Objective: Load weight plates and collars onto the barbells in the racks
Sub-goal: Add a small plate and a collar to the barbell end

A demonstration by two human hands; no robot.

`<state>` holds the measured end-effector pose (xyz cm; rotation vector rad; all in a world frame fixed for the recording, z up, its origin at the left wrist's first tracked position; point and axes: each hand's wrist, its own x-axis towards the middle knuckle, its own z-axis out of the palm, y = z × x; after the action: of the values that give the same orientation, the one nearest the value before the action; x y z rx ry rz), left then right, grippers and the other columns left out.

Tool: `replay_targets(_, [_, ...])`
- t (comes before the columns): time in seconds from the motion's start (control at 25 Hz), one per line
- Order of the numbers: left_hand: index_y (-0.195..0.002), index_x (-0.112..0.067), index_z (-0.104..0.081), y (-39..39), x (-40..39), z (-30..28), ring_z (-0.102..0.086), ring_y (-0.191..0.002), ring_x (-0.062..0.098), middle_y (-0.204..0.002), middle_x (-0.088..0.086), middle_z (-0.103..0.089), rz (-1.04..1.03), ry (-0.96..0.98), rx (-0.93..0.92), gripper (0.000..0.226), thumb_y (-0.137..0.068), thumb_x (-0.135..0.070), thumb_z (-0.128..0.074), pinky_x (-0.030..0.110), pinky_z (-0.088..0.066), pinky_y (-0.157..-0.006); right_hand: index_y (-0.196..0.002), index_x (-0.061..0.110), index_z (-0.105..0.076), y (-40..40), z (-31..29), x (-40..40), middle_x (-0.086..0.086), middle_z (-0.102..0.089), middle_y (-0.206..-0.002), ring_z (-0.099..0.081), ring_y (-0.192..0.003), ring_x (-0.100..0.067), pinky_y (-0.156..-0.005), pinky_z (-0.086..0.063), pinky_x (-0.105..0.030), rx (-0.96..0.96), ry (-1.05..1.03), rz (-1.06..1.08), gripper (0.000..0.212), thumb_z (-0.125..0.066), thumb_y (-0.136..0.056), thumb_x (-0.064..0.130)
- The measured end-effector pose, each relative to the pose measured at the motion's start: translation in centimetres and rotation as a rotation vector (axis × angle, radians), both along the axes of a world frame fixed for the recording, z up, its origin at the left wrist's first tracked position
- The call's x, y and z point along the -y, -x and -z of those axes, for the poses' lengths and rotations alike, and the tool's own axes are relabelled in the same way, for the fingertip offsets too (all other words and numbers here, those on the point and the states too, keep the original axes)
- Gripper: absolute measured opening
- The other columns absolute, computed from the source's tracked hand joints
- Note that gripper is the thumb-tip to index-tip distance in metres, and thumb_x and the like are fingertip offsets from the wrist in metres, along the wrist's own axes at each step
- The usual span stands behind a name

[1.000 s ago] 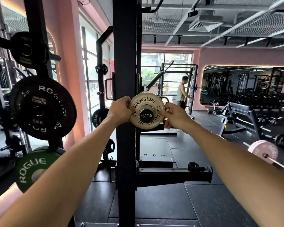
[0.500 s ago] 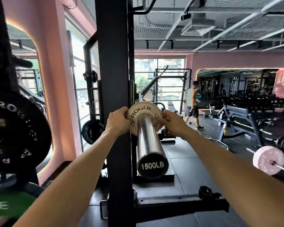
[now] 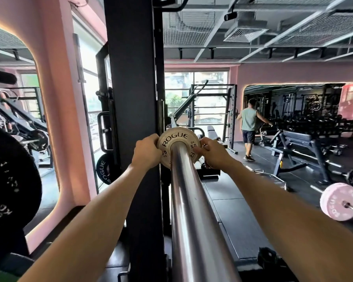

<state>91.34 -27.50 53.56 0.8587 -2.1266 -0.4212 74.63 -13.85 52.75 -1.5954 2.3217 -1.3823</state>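
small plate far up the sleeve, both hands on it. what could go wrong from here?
1. Both hands, left hand and right hand, grip the rim of the small ROGUE plate; fingers behind it could get pinched when it seats.
2. No collar shows on the barbell sleeve, so the plate may slide back out.

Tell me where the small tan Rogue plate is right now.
In the head view, the small tan plate sits centre frame, threaded far down the barbell sleeve, held between the left hand and right hand, just right of the black rack upright.
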Motion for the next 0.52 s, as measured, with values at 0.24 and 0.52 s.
replay_targets(0.24, [-0.072, -0.021, -0.052, 1.4, 1.8, -0.4, -0.058, -0.081, 0.027, -0.083, 0.005, -0.064, 0.006, 0.013, 0.047, 0.02, -0.072, 0.0, -0.054, 0.034, -0.047, -0.064, -0.108, 0.004, -0.056, 1.6, -0.4, 1.6, -0.007, -0.072, -0.089, -0.063, -0.061, -0.031, -0.047, -0.042, -0.026, 0.014, -0.039, -0.02, 0.028, -0.058, -0.095, 0.029])
replay_targets(0.52, [-0.085, -0.017, -0.051, 0.9, 1.3, 1.8, -0.051, -0.073, 0.021, -0.09, 0.007, -0.06, -0.012, -0.005, 0.092, 0.014, -0.096, -0.025, -0.051, 0.02, -0.04, -0.059, -0.096, 0.012, -0.056, 1.5, 0.9, 0.5, -0.009, -0.071, -0.091, -0.064, -0.056, -0.021, -0.045, -0.048, -0.029, 0.111, -0.045, -0.01, 0.036, -0.061, -0.089, 0.047])
